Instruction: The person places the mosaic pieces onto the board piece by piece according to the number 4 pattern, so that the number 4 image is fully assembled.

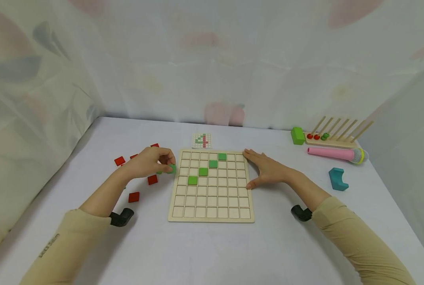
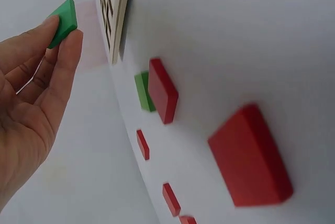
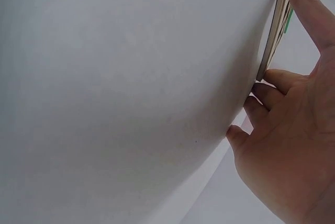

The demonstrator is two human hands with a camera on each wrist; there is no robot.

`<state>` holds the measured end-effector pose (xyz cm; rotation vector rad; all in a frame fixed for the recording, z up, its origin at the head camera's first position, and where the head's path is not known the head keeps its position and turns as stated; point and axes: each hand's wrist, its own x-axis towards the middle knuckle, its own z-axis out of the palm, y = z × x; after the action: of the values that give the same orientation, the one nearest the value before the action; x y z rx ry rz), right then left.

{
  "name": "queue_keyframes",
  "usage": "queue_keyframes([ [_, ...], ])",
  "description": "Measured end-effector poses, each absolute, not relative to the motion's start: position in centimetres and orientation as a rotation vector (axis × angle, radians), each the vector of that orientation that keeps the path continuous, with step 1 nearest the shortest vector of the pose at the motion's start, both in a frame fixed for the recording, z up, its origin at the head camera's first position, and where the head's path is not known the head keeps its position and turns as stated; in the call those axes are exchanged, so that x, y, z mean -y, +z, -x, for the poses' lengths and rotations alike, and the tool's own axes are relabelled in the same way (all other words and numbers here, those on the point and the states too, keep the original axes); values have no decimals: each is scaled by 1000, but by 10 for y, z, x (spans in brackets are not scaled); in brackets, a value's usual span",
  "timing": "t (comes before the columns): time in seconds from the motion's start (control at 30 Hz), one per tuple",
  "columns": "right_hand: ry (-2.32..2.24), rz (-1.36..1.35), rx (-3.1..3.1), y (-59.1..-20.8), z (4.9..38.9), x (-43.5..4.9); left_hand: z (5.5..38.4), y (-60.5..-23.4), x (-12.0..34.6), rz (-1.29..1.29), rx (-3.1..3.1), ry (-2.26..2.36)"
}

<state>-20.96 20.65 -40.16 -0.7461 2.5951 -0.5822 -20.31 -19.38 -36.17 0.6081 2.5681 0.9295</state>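
Note:
My left hand (image 1: 150, 161) pinches a green square tile (image 2: 65, 23) between thumb and fingertips, raised off the table just left of the wooden grid board (image 1: 212, 217). Green tiles, one of them a lighter square (image 1: 192, 180), fill several cells of the board in a diagonal climbing to the right. Spread along the board's right edge, my right hand (image 1: 269, 169) touches it with thumb and fingertips, as the right wrist view also shows. Loose red tiles (image 1: 134, 197) lie around and below my left hand, and another green tile (image 2: 143, 91) sits behind a red one.
Behind the board lies a small pattern card (image 1: 201, 140) with green and red squares. At the right stand a green block (image 1: 298, 135) and a pegged wooden rack (image 1: 335, 141) with beads. A pink toy microphone (image 1: 329, 153) and a teal notched block (image 1: 337, 179) lie nearer.

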Motion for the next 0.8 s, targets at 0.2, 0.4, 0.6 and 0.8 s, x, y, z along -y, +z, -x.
queue_keyframes([
  [0.2,-577,749,-2598,-402,210,-207,200,-367,175,-675,-2532,913],
  [0.4,-572,751,-2602,-402,210,-207,195,-369,163,-741,-2482,899],
  [0.6,-573,749,-2601,-403,210,-208,190,-370,152,-774,-2398,896],
  [0.8,-566,749,-2600,-405,211,-208,186,-370,144,-799,-2366,908],
])
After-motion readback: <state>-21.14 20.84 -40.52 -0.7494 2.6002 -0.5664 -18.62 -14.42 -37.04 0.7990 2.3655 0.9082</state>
